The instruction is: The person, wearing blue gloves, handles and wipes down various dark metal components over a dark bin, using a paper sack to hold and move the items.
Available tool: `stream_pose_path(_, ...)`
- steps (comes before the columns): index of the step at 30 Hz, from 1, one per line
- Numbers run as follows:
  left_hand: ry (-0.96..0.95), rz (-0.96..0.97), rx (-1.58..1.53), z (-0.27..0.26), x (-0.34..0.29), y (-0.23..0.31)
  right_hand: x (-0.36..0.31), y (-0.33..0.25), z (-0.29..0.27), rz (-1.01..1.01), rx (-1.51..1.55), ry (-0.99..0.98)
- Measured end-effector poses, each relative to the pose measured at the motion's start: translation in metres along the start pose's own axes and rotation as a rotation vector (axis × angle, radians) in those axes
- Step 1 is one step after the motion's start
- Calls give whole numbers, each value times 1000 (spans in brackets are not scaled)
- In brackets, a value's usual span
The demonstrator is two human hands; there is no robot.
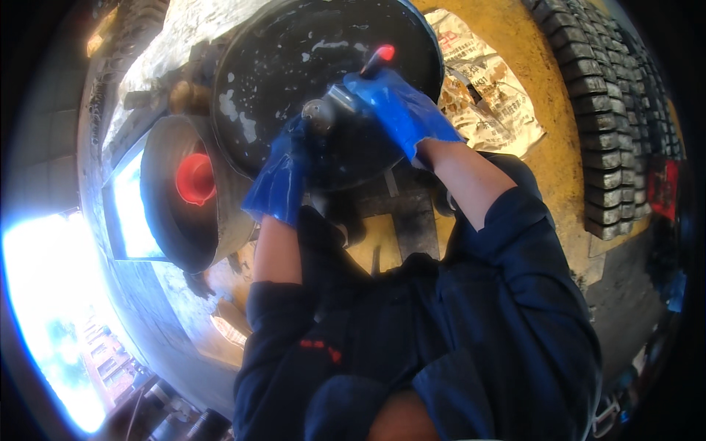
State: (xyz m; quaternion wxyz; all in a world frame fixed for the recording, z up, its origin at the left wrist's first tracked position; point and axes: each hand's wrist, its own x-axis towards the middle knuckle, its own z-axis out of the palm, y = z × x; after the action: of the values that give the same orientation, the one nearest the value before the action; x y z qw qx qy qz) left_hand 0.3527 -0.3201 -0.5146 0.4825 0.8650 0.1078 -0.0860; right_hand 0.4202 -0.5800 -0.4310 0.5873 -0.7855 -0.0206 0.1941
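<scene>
Drum point(163, 209) stands at left, red cup point(195, 179) inside. My left hand point(282, 165), gloved, meets the round metal part point(318, 115) over the black basin point(254, 77); whether its fingers grip, I cannot tell. My right hand point(396, 104) is clamped on a red-tipped tool point(381, 57). In my judgement, the part needs steady bracing, low over the basin.

Print point(511, 110) on crumpled sheet point(493, 59), jacket point(390, 345); seemingly illegible.

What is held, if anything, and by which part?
The right hand grips a red-tipped tool below its tip. The left hand is at a metal part; its hold cannot be told.
</scene>
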Motion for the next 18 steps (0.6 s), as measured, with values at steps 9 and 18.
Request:
stream_pose_path(9,67,6,-668,8,14,-15,3,-22,18,212,43,-203)
stream_pose_path(18,73,24,-648,4,10,-17,13,-10,21,3,-415,-115)
